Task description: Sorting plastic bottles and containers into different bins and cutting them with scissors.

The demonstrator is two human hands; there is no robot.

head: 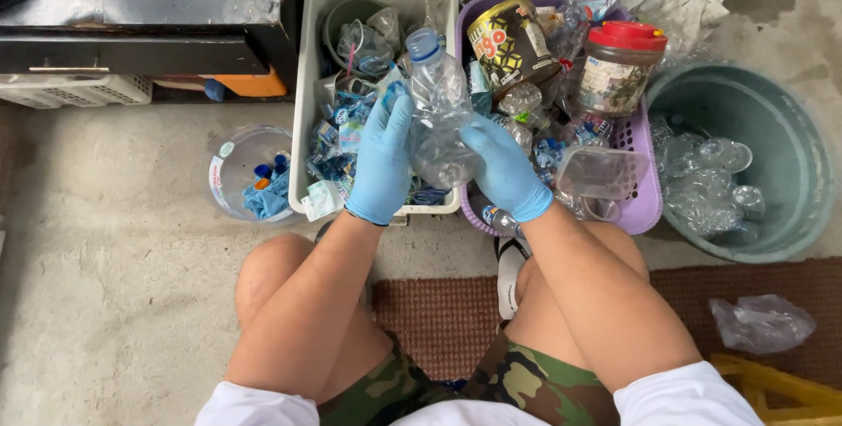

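Note:
Both of my hands wear blue gloves and grip one crumpled clear plastic bottle with a pale blue cap. My left hand holds its left side, over the white bin. My right hand holds its lower right side, between the white bin and the purple basket. The bottle points away from me, cap at the far end.
A white bin holds labels and plastic scraps. A purple basket holds bottles, a red-lidded jar and a clear tub. A green tub of crushed bottles stands right. A clear container with caps sits left. Brown mat underfoot.

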